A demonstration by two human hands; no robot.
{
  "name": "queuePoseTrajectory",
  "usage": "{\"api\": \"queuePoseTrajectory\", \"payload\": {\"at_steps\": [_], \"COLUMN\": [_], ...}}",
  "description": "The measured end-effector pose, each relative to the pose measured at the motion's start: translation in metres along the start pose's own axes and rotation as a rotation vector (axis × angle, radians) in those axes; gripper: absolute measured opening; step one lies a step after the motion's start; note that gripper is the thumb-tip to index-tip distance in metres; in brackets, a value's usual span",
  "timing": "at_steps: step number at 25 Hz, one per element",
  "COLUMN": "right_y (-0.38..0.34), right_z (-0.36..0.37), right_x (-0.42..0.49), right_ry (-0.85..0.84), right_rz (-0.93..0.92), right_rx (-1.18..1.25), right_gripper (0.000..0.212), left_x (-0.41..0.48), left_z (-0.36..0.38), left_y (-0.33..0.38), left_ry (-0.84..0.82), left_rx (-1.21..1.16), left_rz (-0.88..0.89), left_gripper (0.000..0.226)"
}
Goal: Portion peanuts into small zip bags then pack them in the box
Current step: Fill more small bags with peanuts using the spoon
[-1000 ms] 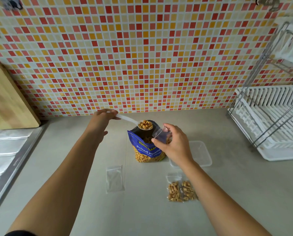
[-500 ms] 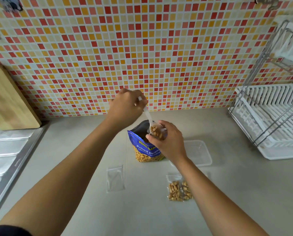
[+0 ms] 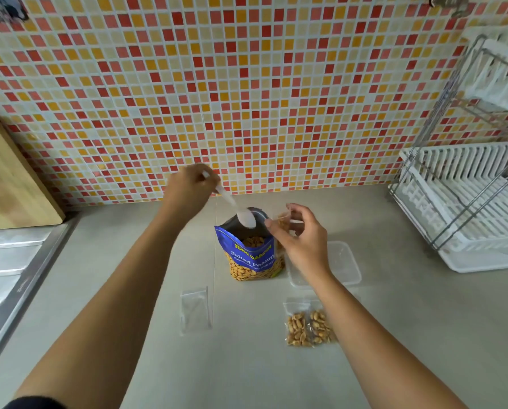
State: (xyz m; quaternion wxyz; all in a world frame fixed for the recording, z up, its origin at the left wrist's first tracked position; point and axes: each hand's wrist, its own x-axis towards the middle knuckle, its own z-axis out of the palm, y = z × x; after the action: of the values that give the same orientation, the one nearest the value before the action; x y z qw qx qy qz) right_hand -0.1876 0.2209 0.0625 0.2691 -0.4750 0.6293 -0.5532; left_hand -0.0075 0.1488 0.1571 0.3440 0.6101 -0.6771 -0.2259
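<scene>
A red, orange and cream mosaic wall (image 3: 246, 84) backs a grey tabletop (image 3: 409, 335); one blue peanut bag (image 3: 251, 255) stands open at centre frame; the left hand (image 3: 187, 191) grips one white spoon (image 3: 241, 212), its bowl at the bag's mouth; the right hand (image 3: 303, 243) pinches one small zip bag (image 3: 283, 221) holding peanuts, just right of the mouth; one clear box (image 3: 345, 262) lies behind that wrist; two filled zip bags (image 3: 298, 329) lie side by side at lower centre; one empty zip bag (image 3: 196, 308) lies left of them; one dish rack (image 3: 468, 202) stands at the right edge.
</scene>
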Motion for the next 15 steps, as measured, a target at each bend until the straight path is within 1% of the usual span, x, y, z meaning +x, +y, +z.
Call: {"api": "queuePoseTrajectory", "payload": {"at_steps": [2, 4, 5, 7, 8, 10, 12, 13, 14, 15], "right_y": [-0.004, -0.007, -0.008, -0.009, -0.010, -0.012, -0.015, -0.016, -0.017, -0.019], "right_z": [-0.002, -0.002, -0.003, -0.004, -0.006, -0.008, -0.008, -0.008, -0.007, -0.006], "right_x": [0.000, 0.000, 0.001, 0.003, 0.004, 0.007, 0.010, 0.012, 0.014, 0.016], "right_ry": [0.021, 0.021, 0.021, 0.026, 0.029, 0.039, 0.046, 0.054, 0.065, 0.074], "right_rz": [0.001, 0.004, 0.002, -0.006, -0.011, -0.018, -0.011, 0.001, 0.016, 0.030], "right_rx": [0.047, 0.073, 0.076, 0.083, 0.086, 0.076, 0.072, 0.074, 0.080, 0.085], "right_gripper": [0.052, 0.050, 0.049, 0.048, 0.047, 0.047, 0.046, 0.046, 0.046, 0.047], "left_x": [-0.001, -0.004, -0.004, -0.005, -0.006, -0.010, -0.017, -0.021, -0.028, -0.036], "left_z": [0.025, 0.044, 0.052, 0.058, 0.057, 0.053, 0.046, 0.045, 0.044, 0.046], "left_y": [-0.020, -0.038, -0.046, -0.055, -0.055, -0.051, -0.041, -0.036, -0.029, -0.024], "left_ry": [-0.149, -0.264, -0.299, -0.308, -0.292, -0.202, -0.076, -0.088, -0.163, -0.265], "left_rx": [0.042, 0.088, 0.138, 0.223, 0.225, 0.165, 0.023, -0.103, -0.234, -0.317], "left_rz": [-0.057, -0.089, -0.085, -0.079, -0.082, -0.050, 0.014, 0.034, 0.045, 0.055], "left_gripper": [0.018, 0.018, 0.018, 0.018, 0.024, 0.039, 0.034, 0.030, 0.029, 0.029]}}
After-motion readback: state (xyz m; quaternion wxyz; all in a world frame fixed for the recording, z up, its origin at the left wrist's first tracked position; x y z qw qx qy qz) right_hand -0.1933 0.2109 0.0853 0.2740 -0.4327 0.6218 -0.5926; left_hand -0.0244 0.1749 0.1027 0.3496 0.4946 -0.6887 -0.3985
